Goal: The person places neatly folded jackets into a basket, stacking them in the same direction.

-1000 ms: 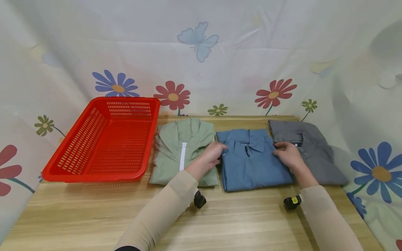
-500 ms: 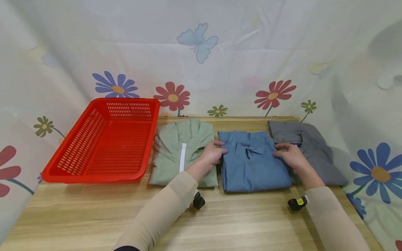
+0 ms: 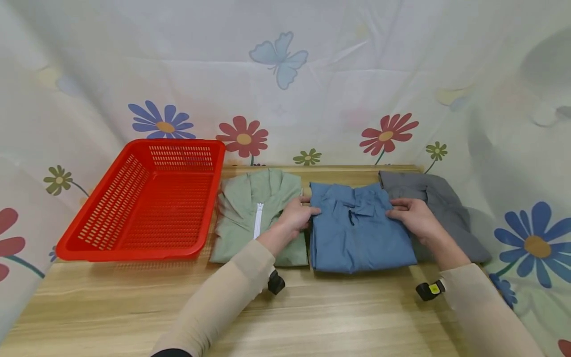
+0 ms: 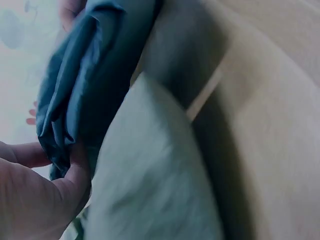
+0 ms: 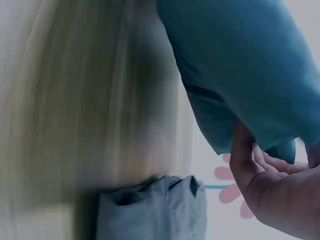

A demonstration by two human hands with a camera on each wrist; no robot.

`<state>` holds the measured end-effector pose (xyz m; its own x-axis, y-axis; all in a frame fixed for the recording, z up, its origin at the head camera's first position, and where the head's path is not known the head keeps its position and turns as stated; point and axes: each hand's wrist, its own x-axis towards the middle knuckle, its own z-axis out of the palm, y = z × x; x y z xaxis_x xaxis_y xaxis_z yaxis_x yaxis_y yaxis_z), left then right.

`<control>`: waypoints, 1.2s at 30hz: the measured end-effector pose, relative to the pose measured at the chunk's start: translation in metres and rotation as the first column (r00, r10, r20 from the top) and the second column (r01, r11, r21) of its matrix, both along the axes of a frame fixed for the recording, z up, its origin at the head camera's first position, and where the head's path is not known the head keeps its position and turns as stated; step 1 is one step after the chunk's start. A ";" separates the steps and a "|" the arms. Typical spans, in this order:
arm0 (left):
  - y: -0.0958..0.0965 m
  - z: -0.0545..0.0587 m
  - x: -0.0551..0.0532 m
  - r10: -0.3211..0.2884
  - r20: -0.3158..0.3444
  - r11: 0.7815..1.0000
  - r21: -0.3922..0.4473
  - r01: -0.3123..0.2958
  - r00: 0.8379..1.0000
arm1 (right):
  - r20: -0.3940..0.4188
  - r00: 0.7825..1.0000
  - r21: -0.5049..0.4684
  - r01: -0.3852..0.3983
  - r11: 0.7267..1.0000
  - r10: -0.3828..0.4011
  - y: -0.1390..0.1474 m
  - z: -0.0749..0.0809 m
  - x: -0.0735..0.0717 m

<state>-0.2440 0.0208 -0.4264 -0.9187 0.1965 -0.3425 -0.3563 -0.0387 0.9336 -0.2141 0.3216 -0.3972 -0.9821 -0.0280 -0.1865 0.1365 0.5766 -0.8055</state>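
Note:
A folded blue jacket [image 3: 361, 245] with a short dark zipper pull is held at its two sides, raised off the wooden table. My left hand [image 3: 294, 216] pinches its left edge; in the left wrist view, thumb and fingers close on the layered blue cloth [image 4: 95, 85]. On the other side my right hand [image 3: 416, 218] grips the right edge, and the right wrist view shows fingers under the blue fabric [image 5: 240, 65]. To the left lies a folded light green jacket [image 3: 241, 235] with a white zipper. A folded grey jacket [image 3: 455, 218] lies to the right, partly behind my right hand.
A red plastic basket [image 3: 129, 255] with slotted walls stands at the left, beside the green jacket, nothing inside it. The wooden table [image 3: 321, 317] stretches toward me. Behind it hangs a white cloth [image 3: 348, 89] printed with flowers and a butterfly.
Both hands have taken hold of the blue jacket's sides and lifted it slightly off the table. The green and grey jackets and the basket stay in place.

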 end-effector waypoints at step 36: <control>-0.129 0.078 0.008 -0.068 -0.089 0.989 -0.134 0.056 0.994 | -0.021 0.994 -0.313 -0.107 0.944 0.106 -0.112 0.053 -0.020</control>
